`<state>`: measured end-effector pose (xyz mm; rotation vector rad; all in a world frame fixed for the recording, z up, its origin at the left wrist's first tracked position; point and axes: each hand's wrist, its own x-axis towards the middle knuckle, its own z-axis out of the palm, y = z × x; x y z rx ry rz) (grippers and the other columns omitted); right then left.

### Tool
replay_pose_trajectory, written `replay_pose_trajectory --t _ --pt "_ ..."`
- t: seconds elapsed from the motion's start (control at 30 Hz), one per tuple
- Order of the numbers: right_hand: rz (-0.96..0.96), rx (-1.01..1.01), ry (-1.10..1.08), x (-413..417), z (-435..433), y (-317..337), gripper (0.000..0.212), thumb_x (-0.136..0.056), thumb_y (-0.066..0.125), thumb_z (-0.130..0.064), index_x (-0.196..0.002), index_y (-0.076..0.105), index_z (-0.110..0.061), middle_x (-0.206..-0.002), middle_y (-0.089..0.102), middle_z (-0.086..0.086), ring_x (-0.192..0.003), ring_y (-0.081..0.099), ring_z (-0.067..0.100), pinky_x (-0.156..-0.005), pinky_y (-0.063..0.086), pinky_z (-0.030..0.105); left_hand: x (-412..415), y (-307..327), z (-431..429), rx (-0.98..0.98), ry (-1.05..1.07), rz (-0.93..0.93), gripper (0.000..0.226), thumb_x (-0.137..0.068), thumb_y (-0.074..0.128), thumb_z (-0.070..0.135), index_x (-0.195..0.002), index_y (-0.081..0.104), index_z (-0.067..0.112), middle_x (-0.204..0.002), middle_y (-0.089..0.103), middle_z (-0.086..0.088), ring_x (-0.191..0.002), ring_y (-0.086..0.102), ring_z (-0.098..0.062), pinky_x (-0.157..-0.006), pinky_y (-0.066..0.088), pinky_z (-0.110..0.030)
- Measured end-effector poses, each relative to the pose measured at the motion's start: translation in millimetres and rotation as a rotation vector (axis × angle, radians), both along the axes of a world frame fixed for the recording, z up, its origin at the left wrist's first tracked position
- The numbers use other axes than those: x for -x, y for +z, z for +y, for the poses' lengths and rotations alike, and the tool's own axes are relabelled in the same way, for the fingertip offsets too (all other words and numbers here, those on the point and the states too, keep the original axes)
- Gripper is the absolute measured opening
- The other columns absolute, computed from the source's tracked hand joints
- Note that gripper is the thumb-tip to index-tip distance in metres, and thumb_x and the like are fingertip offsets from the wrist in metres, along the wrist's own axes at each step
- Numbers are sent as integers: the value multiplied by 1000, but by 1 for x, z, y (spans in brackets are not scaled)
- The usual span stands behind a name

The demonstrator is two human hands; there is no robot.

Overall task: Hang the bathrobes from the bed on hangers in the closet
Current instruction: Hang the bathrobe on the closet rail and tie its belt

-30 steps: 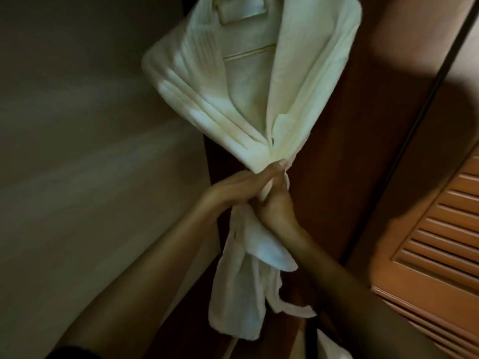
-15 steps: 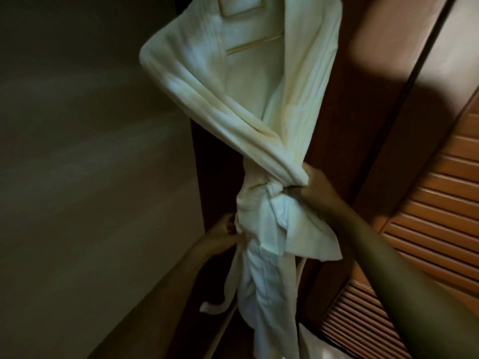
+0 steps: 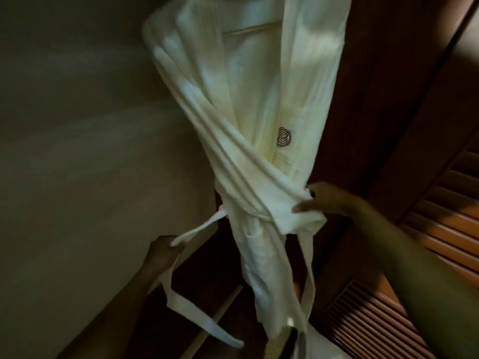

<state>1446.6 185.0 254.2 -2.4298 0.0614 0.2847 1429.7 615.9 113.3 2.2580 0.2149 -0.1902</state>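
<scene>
One white cloth bathrobe (image 3: 248, 99), hanging on its wooden hanger (image 3: 246, 29) in the dark wooden closet (image 3: 363, 125): left hand (image 3: 162, 251) grip pinching the white cloth belt (image 3: 199, 229), now drawn out leftward, right hand (image 3: 326, 200) grip clutching the waist fold; the tie looks nearly finished.

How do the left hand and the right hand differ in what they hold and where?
The left hand grips the belt; the right hand pinches the bathrobe at its waist fold. The left hand sits lower, away from the bathrobe; the right hand is higher, against it. Both hold white cloth.
</scene>
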Motion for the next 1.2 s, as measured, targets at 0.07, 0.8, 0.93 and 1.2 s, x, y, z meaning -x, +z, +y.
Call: replay_pose_trajectory --t 0.07,0.8,0.93,1.2 --pt "43 -142 35 5 -27 -32 38 -79 84 -8 -115 71 -5 -107 74 8 -98 70 24 -72 56 18 21 -8 4 -17 28 12 14 -98 67 24 -87 75 22 -61 71 12 -57 65 1 -48 42 -10" --pt "-52 42 -32 91 -70 -217 15 -90 73 -14 -99 76 -1 -103 74 18 -96 70 34 -82 52 33 176 -74 -12 -105 333 151 24 -102 61 22 -87 76 12 -73 74 0 -72 70 -16 -69 52 -28" --pt "41 -43 -152 112 -70 -235 25 -96 67 -22 -112 69 -3 -109 69 15 -100 67 32 -85 54 38 191 -100 -16 -38 349 215 20 -101 63 24 -92 77 13 -75 76 -4 -79 74 -23 -81 60 -44" --pt "-262 -321 -422 131 -37 -158 39 -86 81 -27 -119 62 -23 -103 67 -5 -95 66 17 -79 55 36 188 -35 -77 372 278 156 22 -107 52 26 -113 69 14 -82 77 -16 -64 72 -34 -59 59 -38"
